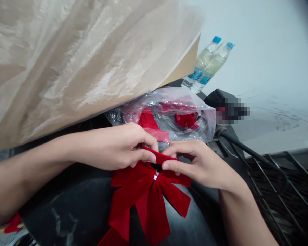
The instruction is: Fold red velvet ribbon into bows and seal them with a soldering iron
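A strip of red velvet ribbon (157, 155) is stretched between my two hands. My left hand (133, 147) pinches its left part between thumb and fingers. On the other end, my right hand (187, 159) grips it the same way. Just below my fingers lies a red velvet bow (154, 201) with several tails, spread over a dark rounded surface (87, 205). A small shiny clasp (156, 175) sits at the bow's centre. Whether the strip joins the bow is hidden by my fingers.
Behind my hands a clear plastic bag (205, 119) holds more red ribbon pieces (186, 120). A large box covered in plastic film (92, 65) stands at the back left. Two bottles (205, 65) stand by the wall. A black cable (254, 155) and metal wire rack (279, 194) are at right.
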### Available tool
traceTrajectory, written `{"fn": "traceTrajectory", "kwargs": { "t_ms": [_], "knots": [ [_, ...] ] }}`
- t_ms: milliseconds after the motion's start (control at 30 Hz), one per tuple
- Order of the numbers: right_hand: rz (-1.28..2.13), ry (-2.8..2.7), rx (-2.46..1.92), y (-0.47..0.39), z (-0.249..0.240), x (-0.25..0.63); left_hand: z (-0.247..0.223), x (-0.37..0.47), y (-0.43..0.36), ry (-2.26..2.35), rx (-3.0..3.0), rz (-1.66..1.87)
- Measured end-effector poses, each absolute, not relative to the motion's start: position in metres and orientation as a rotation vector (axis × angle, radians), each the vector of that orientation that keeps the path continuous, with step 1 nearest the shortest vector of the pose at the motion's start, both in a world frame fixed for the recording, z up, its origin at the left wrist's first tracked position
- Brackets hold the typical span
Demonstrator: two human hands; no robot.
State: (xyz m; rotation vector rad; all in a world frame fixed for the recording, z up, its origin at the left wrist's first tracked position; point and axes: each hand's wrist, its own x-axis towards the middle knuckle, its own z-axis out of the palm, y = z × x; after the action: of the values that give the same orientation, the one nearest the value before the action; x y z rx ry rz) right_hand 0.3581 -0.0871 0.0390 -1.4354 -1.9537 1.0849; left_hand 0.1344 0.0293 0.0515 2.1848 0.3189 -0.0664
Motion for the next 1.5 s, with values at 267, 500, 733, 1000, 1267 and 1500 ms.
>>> {"fn": "traceTrajectory", "kwargs": {
  "t_ms": [267, 500, 733, 1000, 1267, 1500],
  "knots": [
    [1.190, -1.925, -1.393, -0.089, 0.040, 0.363, 0.057, 0.135, 0.030, 0.317, 2.136, -0.161],
    [1.294, -1.878, -1.377, -0.088, 0.042, 0.365, 0.058, 0.134, 0.028, 0.294, 2.123, -0.160],
    [1.298, -1.849, -1.442, -0.086, 0.039, 0.365, 0.051, 0.138, 0.026, 0.315, 2.155, -0.087],
    [1.237, -1.720, -1.539, -0.085, 0.034, 0.352, 0.045, 0.139, 0.021, 0.319, 2.262, 0.091],
    [1.308, -1.736, -1.509, -0.087, 0.035, 0.356, 0.048, 0.138, 0.024, 0.330, 2.228, -0.010],
    [1.387, -1.721, -1.407, -0.092, 0.040, 0.362, 0.056, 0.133, 0.028, 0.247, 2.152, -0.103]
  ]
}}
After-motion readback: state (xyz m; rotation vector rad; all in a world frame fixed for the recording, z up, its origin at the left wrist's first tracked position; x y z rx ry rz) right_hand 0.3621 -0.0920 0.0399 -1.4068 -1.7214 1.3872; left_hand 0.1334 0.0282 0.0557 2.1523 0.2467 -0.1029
